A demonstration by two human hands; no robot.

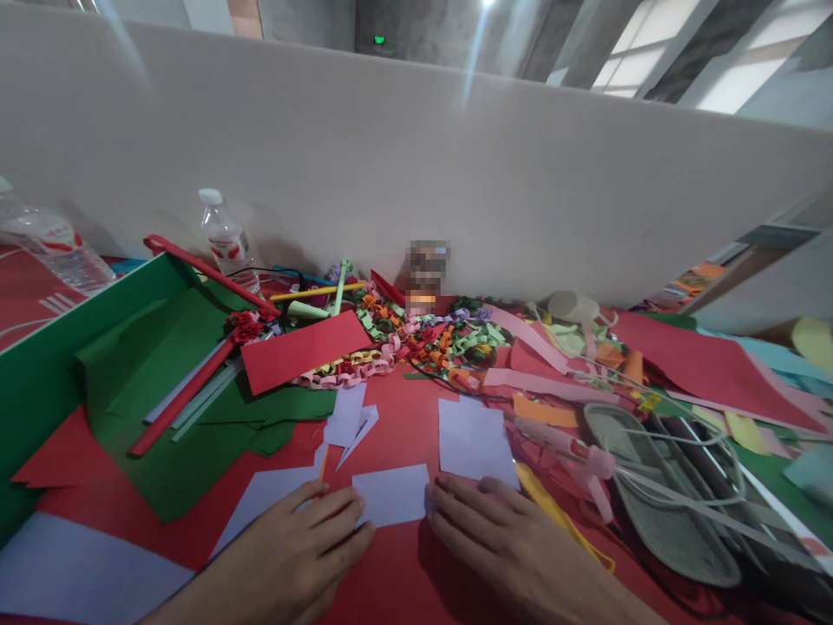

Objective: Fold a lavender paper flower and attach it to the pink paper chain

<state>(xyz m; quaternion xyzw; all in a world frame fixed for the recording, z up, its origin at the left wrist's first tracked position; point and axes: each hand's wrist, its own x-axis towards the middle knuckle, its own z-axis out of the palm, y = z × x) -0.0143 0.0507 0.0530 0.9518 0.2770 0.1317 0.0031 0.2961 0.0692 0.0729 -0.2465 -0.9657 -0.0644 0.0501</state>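
Observation:
A folded lilac paper (391, 495) lies flat on the red table between my hands. My left hand (318, 534) rests at its left end, fingers bent forward and touching it. A thin orange stick (324, 463) pokes out between the left fingers; its lower part is hidden. My right hand (491, 525) lies flat with outstretched fingers, their tips at the paper's right end. Just beyond the right fingers is a lilac sheet (472, 438). Smaller lilac pieces (344, 417) lie ahead of the left hand, and another lilac sheet (266, 495) lies partly under it.
Paper chains (429, 343) heap up at the back, by a red paper strip (305, 351). Left stand a green box (97, 304) and a water bottle (225, 234). Right are a pink glue gun (566, 447), a grey tray (657, 503) and cables. A white partition (390, 165) stands behind.

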